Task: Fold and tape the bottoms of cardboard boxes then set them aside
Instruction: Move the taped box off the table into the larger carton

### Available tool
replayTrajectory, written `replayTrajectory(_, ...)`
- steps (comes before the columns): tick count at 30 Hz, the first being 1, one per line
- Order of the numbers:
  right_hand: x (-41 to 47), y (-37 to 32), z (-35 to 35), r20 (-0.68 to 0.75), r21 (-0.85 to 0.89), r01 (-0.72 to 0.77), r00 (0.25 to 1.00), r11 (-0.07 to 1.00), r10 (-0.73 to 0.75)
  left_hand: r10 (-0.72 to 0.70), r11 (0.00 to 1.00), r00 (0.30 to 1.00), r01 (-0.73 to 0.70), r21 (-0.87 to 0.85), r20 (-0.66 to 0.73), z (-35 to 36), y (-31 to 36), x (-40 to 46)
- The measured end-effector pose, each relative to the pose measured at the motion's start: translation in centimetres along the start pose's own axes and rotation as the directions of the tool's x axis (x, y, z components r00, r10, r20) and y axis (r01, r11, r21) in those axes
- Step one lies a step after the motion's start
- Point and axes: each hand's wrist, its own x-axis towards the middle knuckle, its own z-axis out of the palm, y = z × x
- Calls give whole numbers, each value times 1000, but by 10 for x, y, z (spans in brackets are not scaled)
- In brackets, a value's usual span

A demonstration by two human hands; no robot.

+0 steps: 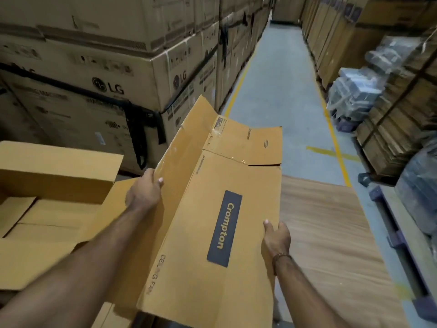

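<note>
I hold a long tan cardboard box [250, 185] with a dark "Crompton" label, partly opened out, its end flaps pointing away from me. My left hand [144, 190] grips the box's left side panel, thumb over its edge. My right hand [276, 237] grips the box's right edge, thumb on top and fingers underneath. The far flaps stand unfolded, one raised at the left and one lying flat. No tape is in sight.
Open tan boxes [54, 171] sit at my left. A wooden board [331, 233] lies under the box at the right. Tall stacked LG cartons [106, 67] stand behind. A grey aisle [279, 91] with yellow lines runs ahead, between stacked and wrapped goods [354, 91].
</note>
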Motion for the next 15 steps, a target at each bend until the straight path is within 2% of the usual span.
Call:
replayTrajectory(4, 23, 14, 27, 36, -116, 5, 999, 993, 0, -47, 999, 997, 46, 7, 66, 31, -32, 29)
replayTrajectory(9, 45, 46, 47, 155, -430, -39, 981, 902, 116, -91, 996, 975, 89, 19, 201, 68, -52, 51)
replayTrajectory(15, 61, 63, 64, 66, -635, -100, 981, 766, 183, -233, 972, 939, 217, 90, 251, 102, -92, 78)
